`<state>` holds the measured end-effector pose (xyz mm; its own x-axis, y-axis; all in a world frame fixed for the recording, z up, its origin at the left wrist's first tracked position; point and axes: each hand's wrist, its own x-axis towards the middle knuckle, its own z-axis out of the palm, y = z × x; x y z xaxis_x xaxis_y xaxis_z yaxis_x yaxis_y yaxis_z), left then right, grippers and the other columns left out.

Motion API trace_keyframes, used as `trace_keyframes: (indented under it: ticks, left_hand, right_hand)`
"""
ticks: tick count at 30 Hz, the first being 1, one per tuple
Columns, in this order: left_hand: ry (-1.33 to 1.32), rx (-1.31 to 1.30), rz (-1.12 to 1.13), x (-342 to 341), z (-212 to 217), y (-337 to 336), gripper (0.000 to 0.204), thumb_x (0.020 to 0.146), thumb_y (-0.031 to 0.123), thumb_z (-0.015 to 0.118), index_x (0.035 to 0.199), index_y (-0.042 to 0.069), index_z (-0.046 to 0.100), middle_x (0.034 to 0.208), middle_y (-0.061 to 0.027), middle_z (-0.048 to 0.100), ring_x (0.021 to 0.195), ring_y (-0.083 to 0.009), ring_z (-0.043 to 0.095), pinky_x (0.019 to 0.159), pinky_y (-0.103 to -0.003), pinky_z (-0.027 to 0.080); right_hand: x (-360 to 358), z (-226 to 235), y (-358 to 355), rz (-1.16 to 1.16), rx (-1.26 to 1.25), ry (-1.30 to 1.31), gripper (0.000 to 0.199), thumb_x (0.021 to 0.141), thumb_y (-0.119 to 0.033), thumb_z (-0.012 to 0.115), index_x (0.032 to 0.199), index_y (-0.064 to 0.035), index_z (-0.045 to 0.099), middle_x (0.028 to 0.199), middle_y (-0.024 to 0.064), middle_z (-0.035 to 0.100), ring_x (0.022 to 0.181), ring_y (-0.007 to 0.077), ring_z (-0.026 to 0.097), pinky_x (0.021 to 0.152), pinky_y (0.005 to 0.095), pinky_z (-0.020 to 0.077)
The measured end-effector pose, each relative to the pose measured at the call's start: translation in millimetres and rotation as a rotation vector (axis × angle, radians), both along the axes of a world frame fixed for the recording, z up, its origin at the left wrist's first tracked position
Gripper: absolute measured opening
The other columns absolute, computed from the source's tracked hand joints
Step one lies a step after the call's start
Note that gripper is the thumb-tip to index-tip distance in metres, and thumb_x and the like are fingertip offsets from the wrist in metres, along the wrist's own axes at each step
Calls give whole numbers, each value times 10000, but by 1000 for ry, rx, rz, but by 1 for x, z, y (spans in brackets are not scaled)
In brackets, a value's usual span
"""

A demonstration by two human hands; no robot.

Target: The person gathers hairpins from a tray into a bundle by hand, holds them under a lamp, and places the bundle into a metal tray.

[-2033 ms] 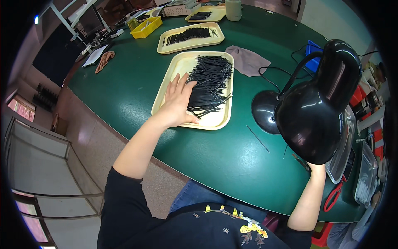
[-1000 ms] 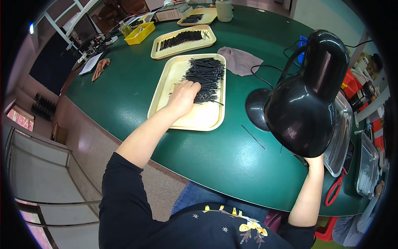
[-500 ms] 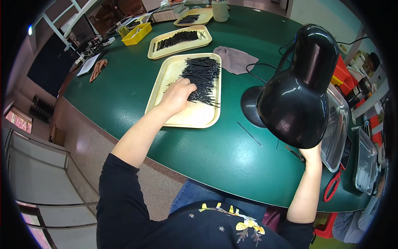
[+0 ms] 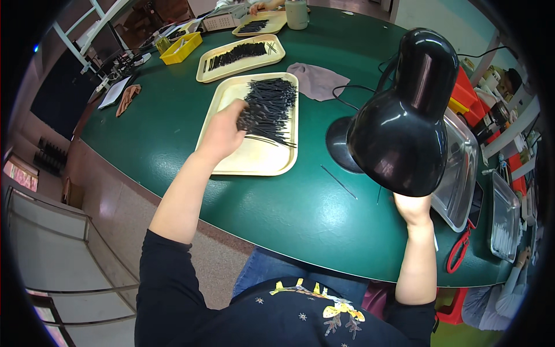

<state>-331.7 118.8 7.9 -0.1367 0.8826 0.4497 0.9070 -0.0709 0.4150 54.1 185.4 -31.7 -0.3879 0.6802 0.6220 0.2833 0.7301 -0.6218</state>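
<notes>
My left hand (image 4: 222, 133) lies on a cream tray (image 4: 254, 159) and its fingers touch the near edge of a pile of thin black sticks (image 4: 269, 107); whether it grips any I cannot tell. My right hand (image 4: 413, 207) is mostly hidden under the shade of a black desk lamp (image 4: 404, 124) and appears to hold the shade's lower rim. The lamp's round base (image 4: 341, 153) stands on the green table (image 4: 277, 208) to the right of the tray.
A second cream tray (image 4: 240, 56) with black sticks lies further back, then a third (image 4: 260, 24). A grey cloth (image 4: 318, 81) and a black cord lie behind the lamp. Metal trays (image 4: 459, 168) sit at right; a loose stick (image 4: 338, 182) lies near the lamp base.
My left hand has slid up the tray from its lower part into the edge of the stick pile. The lamp shade has shifted with my right hand under it.
</notes>
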Motion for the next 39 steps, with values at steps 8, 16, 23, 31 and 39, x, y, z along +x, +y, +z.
trace_keyframes:
  ticks: [8,16,23,31,39]
  left_hand:
    - [-1038,314,-347,79,-3,-21,143,843,67,694,887,51,559,734,-4,584,608,-62,531,558,-192,427]
    - [-1086,-155,-781,152,-28,-31,92,830,-23,642,881,11,573,787,-69,627,707,-115,614,646,-250,500]
    - [-732,91,-945,155,-59,-23,227,751,39,719,955,42,618,873,-73,648,791,-170,619,716,-299,497]
    - [-627,-65,-1053,149,-66,-18,225,750,39,669,973,65,664,982,-109,663,905,-266,653,783,-341,520]
    - [-1344,-484,-669,164,-34,-27,58,885,30,609,919,-7,581,752,-74,638,594,-120,616,562,-246,517]
  right_hand:
    - [-30,7,-17,22,126,-107,296,781,-56,710,1065,6,654,1013,129,662,939,253,631,872,333,476]
    - [-25,-1,-25,101,7,-231,494,862,-251,610,1185,119,557,1124,238,632,1067,317,615,978,372,428]
    - [-59,24,-51,589,354,-87,627,818,-429,643,1228,34,542,1239,296,532,1153,413,543,994,505,401]
    - [-64,34,-53,604,401,-185,432,828,-331,638,1077,21,643,1119,197,634,1007,347,633,907,456,489]
    - [-35,14,-27,62,237,-38,263,820,-149,587,994,43,632,952,174,629,839,291,623,779,367,480]
